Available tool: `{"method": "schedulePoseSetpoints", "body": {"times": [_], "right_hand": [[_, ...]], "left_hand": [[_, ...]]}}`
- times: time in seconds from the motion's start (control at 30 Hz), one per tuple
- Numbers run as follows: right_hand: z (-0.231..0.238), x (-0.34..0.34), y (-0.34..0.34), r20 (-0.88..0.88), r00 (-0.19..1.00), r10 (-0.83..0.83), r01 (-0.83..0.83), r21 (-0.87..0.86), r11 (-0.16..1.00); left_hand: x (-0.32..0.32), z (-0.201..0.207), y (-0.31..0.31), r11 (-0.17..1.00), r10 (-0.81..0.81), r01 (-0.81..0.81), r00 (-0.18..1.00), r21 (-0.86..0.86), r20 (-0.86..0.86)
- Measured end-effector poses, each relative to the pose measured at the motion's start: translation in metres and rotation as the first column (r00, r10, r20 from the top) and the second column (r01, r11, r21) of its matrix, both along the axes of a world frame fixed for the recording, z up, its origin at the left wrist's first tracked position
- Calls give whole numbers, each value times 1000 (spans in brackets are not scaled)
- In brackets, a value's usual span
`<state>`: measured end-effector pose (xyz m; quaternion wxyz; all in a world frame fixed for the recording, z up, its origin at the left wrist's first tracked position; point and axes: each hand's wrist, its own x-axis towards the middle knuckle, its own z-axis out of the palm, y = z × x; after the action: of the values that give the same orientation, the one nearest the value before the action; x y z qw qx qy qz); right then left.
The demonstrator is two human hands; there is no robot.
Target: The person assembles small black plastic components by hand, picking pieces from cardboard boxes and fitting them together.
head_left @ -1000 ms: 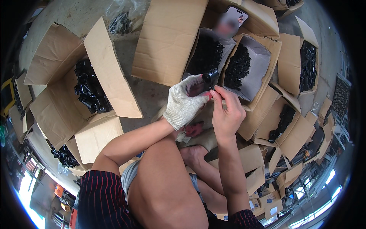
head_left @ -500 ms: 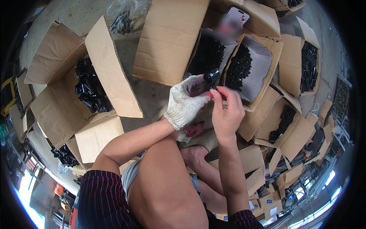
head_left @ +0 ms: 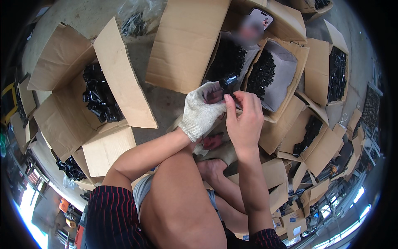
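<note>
A shiny black tube-shaped part [head_left: 229,83] sticks up from my left hand [head_left: 201,108], which wears a white knitted glove with dark-stained fingers and is closed around it. Just to the right, my bare right hand [head_left: 245,120] has thumb and fingers drawn together at the lower end of the part. Whatever lies between those fingertips is hidden. Beyond both hands, one lined box holds a heap of small black pieces [head_left: 226,58], and the grey-lined box [head_left: 286,79] beside it holds more small black pieces [head_left: 261,72].
At left, an open cardboard box [head_left: 62,120] contains black parts [head_left: 99,95]. A phone [head_left: 261,17] rests at the far boxes, beside a blurred patch. More boxes of black parts [head_left: 338,72] stand at right. A red-and-white glove [head_left: 212,142] lies below my hands.
My right thumb and fingers have shifted slightly left and up around the lower end of the black part. The part has tilted a little; my left hand keeps its hold.
</note>
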<state>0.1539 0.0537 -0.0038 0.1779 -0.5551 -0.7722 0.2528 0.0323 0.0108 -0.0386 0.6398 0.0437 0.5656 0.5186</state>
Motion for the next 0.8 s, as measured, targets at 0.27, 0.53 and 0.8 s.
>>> {"method": "schedulePoseSetpoints", "body": {"times": [0.27, 0.53, 0.8], "right_hand": [[11, 2, 0, 151, 987, 59, -56, -25, 998], [0, 9, -8, 99, 992, 76, -88, 122, 989], [-6, 6, -16, -32, 999, -34, 39, 156, 987]], "left_hand": [[2, 5, 1, 999, -42, 41, 998, -16, -43], [3, 1, -1, 997, -68, 71, 986, 12, -155], [5, 1, 0, 999, -29, 32, 996, 40, -80]]}}
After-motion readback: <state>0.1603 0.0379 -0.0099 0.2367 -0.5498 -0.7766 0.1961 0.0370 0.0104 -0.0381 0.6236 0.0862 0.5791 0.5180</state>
